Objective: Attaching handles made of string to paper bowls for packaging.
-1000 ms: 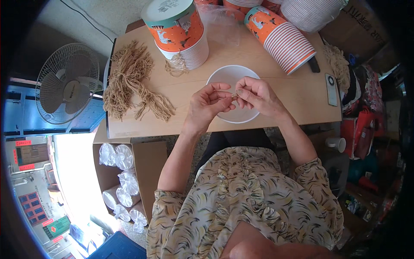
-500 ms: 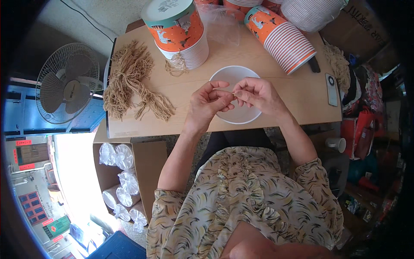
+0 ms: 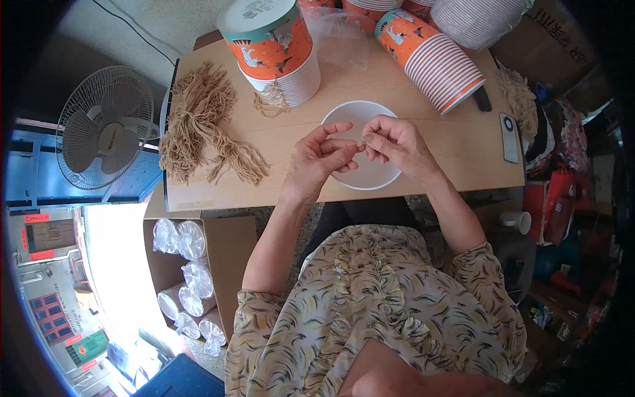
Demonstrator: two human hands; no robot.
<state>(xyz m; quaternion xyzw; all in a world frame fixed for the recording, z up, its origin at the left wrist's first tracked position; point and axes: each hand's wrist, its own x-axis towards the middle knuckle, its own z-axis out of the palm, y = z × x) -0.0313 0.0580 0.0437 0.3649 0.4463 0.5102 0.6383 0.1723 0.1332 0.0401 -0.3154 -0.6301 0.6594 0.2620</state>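
Over a white round tub at the table's near edge, my two hands meet fingertip to fingertip. My left hand pinches with thumb and forefinger, its other fingers loosely curled. Facing it, my right hand is also closed in a pinch. A tiny tan bit shows between the fingertips, too small to name. To the left lies a bundle of knotted tan twine. Behind it, a stack of orange and white paper tubs stands upside down, with a loop of twine against its side.
Another stack of striped-edge tubs lies tilted at the back right, near a phone. More wrapped tubs stand behind. A fan is left of the table. Below it, an open carton holds several plastic-wrapped stacks.
My right fingertips have shifted slightly, and a bit more of the tiny tan piece shows between the hands. Both hands stay over the white tub.
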